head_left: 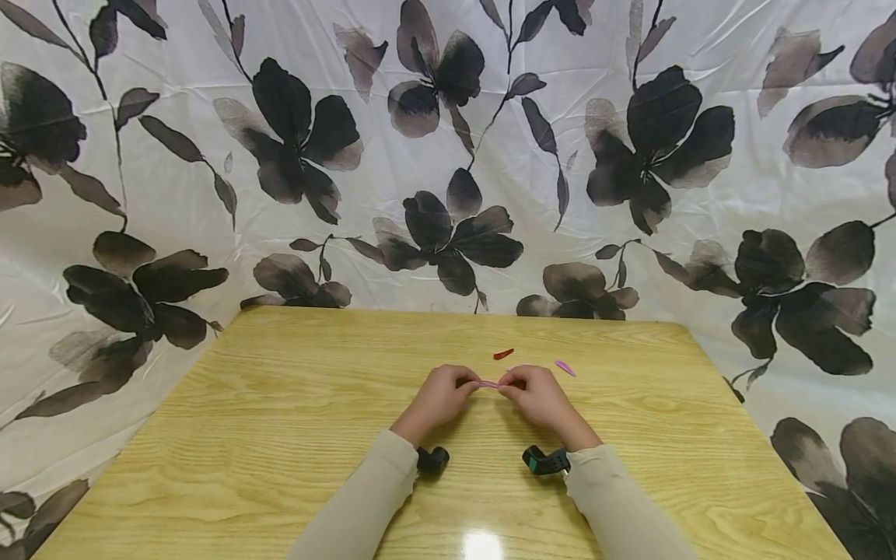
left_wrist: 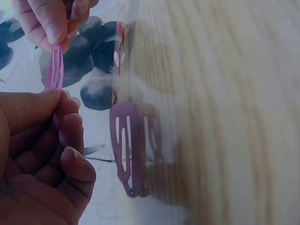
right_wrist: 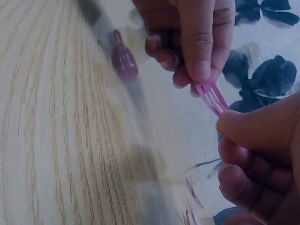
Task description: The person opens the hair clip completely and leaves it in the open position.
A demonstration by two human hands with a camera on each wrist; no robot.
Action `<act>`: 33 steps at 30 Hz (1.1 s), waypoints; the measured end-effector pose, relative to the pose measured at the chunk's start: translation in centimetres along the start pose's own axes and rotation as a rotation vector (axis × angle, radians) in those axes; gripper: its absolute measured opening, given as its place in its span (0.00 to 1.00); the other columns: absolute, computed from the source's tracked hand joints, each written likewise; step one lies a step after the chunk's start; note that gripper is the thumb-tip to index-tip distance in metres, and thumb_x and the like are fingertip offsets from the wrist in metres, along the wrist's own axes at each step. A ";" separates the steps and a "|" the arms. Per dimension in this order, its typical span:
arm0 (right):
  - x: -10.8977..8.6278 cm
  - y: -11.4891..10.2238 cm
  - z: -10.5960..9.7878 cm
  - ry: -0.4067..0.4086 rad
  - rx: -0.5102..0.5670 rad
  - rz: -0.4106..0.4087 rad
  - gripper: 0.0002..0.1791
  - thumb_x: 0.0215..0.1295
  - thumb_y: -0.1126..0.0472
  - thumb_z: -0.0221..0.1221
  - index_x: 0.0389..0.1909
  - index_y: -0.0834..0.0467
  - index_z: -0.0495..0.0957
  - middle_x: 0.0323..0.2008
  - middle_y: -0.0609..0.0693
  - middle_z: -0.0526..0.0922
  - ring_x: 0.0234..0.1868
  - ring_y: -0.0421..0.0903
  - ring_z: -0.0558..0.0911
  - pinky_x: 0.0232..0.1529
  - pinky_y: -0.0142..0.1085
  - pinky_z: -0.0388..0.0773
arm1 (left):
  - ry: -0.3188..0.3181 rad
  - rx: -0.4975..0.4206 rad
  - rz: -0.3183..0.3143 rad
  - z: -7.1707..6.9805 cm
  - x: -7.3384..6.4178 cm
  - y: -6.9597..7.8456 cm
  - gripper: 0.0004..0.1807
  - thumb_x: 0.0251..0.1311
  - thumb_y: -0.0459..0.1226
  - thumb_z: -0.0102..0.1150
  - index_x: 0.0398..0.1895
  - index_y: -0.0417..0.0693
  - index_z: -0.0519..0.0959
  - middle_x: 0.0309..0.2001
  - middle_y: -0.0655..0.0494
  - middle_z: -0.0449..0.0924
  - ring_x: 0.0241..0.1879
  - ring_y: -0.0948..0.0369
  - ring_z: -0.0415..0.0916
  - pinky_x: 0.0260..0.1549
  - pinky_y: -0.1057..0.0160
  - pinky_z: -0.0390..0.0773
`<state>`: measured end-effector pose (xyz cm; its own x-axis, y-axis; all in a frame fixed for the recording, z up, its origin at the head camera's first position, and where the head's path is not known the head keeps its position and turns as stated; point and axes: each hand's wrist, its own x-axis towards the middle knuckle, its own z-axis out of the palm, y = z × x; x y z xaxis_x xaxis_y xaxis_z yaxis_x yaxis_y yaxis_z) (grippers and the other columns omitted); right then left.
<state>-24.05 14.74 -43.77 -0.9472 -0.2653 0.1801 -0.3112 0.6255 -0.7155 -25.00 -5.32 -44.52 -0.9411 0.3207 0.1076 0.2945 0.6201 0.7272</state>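
Note:
A pink snap hair clip (head_left: 488, 383) is held between both hands above the table. My left hand (head_left: 448, 389) pinches one end of it between thumb and fingertips. At the opposite end, the right hand (head_left: 537, 393) grips it the same way. The left wrist view shows the slotted metal frame of this hair clip (left_wrist: 55, 70) stretched between the two thumbs. Its tips are covered by the fingers. In the right wrist view the clip (right_wrist: 214, 99) slants down from the left hand (right_wrist: 197, 37) to the right hand (right_wrist: 262, 145).
Beyond the hands lie a red hair clip (head_left: 503, 354) and a pink one (head_left: 565, 368) on the wooden table (head_left: 280, 435). A mauve-looking clip (left_wrist: 125, 145) rests beside the left hand in its wrist view. Flowered cloth (head_left: 448, 155) hangs behind the table.

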 end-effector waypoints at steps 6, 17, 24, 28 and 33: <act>0.3 -0.1 0.5 0.012 -0.009 -0.001 0.03 0.63 0.61 0.63 0.33 0.53 0.86 0.35 0.45 0.84 0.34 0.40 0.77 0.40 0.37 0.74 | -0.010 -0.054 -0.019 -0.5 -0.5 -0.1 0.10 0.70 0.40 0.52 0.42 0.49 0.84 0.42 0.53 0.83 0.31 0.65 0.77 0.32 0.66 0.79; 0.4 -0.8 1.3 0.033 0.015 -0.011 0.03 0.64 0.61 0.62 0.34 0.52 0.85 0.34 0.45 0.84 0.34 0.40 0.76 0.39 0.37 0.73 | -0.027 -0.199 -0.034 -1.2 -1.3 -0.8 0.12 0.70 0.42 0.52 0.45 0.49 0.83 0.47 0.48 0.82 0.44 0.56 0.80 0.40 0.63 0.80; 0.4 -1.1 1.8 0.029 0.028 -0.010 0.04 0.64 0.61 0.62 0.34 0.52 0.85 0.34 0.45 0.84 0.33 0.40 0.75 0.38 0.36 0.73 | -0.062 -0.323 -0.074 -1.4 -1.4 -1.4 0.14 0.71 0.42 0.51 0.49 0.44 0.82 0.51 0.45 0.78 0.40 0.56 0.83 0.39 0.61 0.82; 0.4 -1.3 2.0 0.030 0.048 0.001 0.04 0.65 0.60 0.62 0.35 0.52 0.85 0.33 0.45 0.83 0.33 0.41 0.75 0.37 0.37 0.72 | -0.084 -0.377 -0.094 -1.4 -1.5 -1.6 0.15 0.72 0.41 0.49 0.51 0.42 0.80 0.53 0.44 0.76 0.39 0.56 0.84 0.39 0.61 0.83; 0.3 -1.4 2.1 0.033 0.055 0.000 0.04 0.65 0.60 0.62 0.35 0.52 0.85 0.32 0.44 0.83 0.32 0.41 0.74 0.36 0.36 0.71 | -0.087 -0.391 -0.091 -1.4 -1.6 -1.6 0.15 0.73 0.40 0.48 0.51 0.42 0.80 0.53 0.43 0.74 0.40 0.55 0.83 0.41 0.60 0.82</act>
<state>-23.76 12.26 -44.15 -0.9495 -0.2404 0.2017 -0.3074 0.5837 -0.7515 -24.20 -7.87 -44.89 -0.9379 0.3466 -0.0144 0.1096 0.3353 0.9357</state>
